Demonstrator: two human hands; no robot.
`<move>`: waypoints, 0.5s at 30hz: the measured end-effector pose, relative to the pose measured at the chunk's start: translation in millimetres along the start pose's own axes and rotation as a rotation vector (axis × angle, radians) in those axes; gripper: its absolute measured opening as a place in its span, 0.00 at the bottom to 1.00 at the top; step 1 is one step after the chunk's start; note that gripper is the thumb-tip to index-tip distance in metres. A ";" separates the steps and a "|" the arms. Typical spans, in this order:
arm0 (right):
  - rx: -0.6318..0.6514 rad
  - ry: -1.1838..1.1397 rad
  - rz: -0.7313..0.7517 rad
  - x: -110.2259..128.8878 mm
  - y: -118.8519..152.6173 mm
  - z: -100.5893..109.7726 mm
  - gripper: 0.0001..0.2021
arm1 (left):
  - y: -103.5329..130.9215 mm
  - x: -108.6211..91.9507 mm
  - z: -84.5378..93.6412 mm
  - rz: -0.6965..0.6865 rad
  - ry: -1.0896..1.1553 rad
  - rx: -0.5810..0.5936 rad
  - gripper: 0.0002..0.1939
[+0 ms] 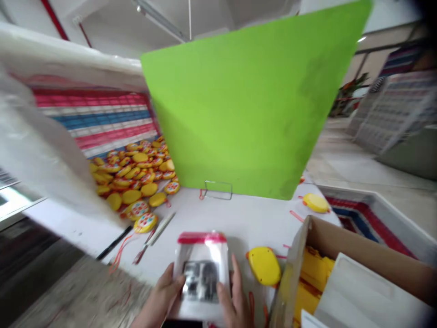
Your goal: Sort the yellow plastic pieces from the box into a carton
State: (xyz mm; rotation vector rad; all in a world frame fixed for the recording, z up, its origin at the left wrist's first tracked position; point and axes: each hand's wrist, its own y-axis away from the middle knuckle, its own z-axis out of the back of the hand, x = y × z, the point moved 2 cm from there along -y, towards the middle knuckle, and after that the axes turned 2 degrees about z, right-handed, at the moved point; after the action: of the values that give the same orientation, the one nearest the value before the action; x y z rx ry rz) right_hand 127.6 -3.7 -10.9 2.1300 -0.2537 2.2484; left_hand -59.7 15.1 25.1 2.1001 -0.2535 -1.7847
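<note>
Tabletop of smooth white board (201, 216) spreads before us under a pale grey ceiling (112, 23), with a broad, flat, lime-green panel (252, 105) standing upright across its far side and a heap of rounded yellow plastic toys (136, 175) at the left. Near its close edge, our left hand (167, 287) and right hand (235, 294) grip a rectangular white packet (201, 278) by its two long sides, thumbs over its blurred dark front. Its long axis runs away from us, its glossy pink end pointing toward the panel.
</note>
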 end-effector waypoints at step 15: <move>0.121 -0.510 -0.414 12.2 4.0 -5.4 0.36 | 2.6 13.5 21.2 -0.083 0.180 0.188 0.22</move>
State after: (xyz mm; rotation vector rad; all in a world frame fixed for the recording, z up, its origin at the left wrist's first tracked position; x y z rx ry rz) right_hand 121.0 -8.0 0.6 2.4981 0.2971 1.5161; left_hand -77.7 4.3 11.0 2.4191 -0.2985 -1.6600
